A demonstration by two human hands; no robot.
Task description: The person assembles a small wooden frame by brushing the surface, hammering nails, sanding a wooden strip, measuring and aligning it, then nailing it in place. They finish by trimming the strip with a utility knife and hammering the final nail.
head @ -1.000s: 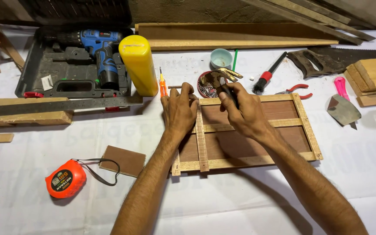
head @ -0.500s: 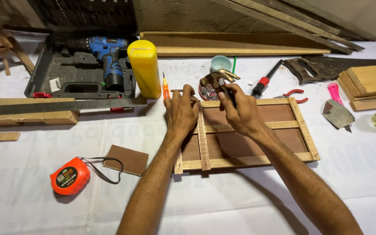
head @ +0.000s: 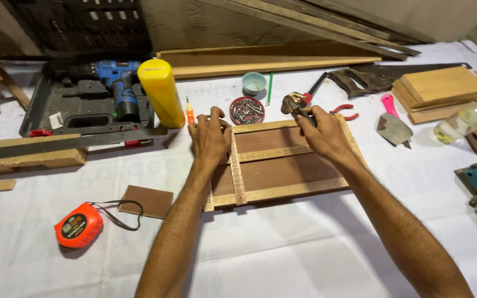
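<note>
A brown wooden panel with pale slats (head: 282,165) lies flat on the white-covered table. My left hand (head: 210,137) rests flat on its far left corner, fingers apart, pressing down on the slats. My right hand (head: 322,132) sits at the panel's far edge, closed on a small dark tool with a brass-coloured head (head: 293,102) that sticks out past my fingers. A round tin of nails (head: 247,110) stands just beyond the panel, between my hands.
Behind the panel are a yellow cylinder (head: 161,92), an orange screwdriver (head: 190,113), a small bowl (head: 254,83) and a green pencil (head: 270,88). A blue drill (head: 118,83) lies in its case. A tape measure (head: 78,225) and small board (head: 146,201) are left; pliers (head: 344,112), saw (head: 382,77) and wood blocks (head: 440,91) right.
My right hand has moved right, away from the nail tin, to the panel's far edge, still holding the dark tool. The tin is now uncovered. My left hand stays on the corner.
</note>
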